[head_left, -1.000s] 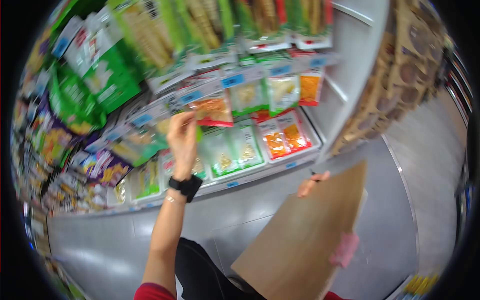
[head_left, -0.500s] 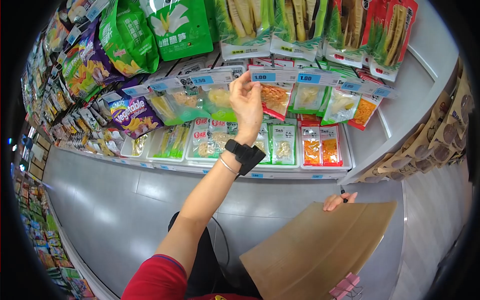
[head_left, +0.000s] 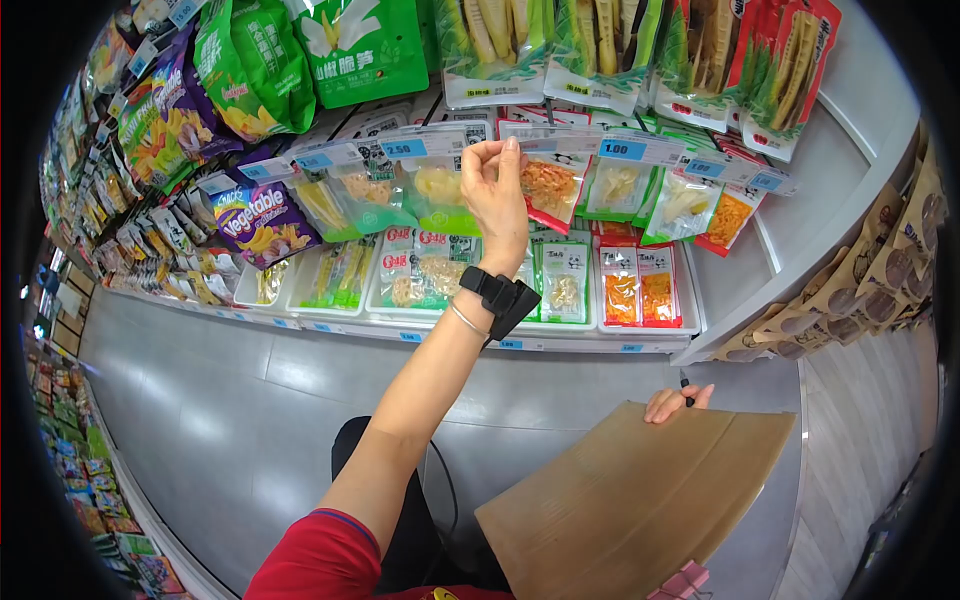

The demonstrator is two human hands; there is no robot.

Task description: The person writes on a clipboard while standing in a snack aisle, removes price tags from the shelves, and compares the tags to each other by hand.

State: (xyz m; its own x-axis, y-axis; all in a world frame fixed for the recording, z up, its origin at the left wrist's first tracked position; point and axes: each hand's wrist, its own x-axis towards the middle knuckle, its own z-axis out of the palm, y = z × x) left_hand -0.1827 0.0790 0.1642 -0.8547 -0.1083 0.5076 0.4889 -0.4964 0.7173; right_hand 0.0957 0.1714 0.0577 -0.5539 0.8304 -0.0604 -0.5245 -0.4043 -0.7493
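Note:
My left hand [head_left: 495, 185], with a black wrist device [head_left: 500, 298] and a thin bangle, reaches up to the shelf's label strip. Its thumb and fingers pinch the left end of a price tag [head_left: 548, 145], which tilts so that its print is washed out. Just below hangs a red-edged snack packet [head_left: 548, 190] with orange contents. At the lower right, my right hand [head_left: 680, 402] has its fingers closed around a black pen [head_left: 686, 390] at the top edge of a brown cardboard sheet [head_left: 640, 500]. The board hides most of that hand. A pink binder clip [head_left: 682, 580] grips the board's bottom edge.
Large snack pouches [head_left: 365, 50] hang above the label strip. White trays [head_left: 650, 328] of small packets line the bottom shelf. A grey side panel [head_left: 800, 270] ends the shelf at the right, beside brown paper packaging [head_left: 850, 290]. A cable [head_left: 445, 480] runs near my leg.
The price tag at my left fingertips has tilted, and its blue face with the number no longer reads clearly. The left wrist has shifted slightly right. My right hand keeps the pen and board.

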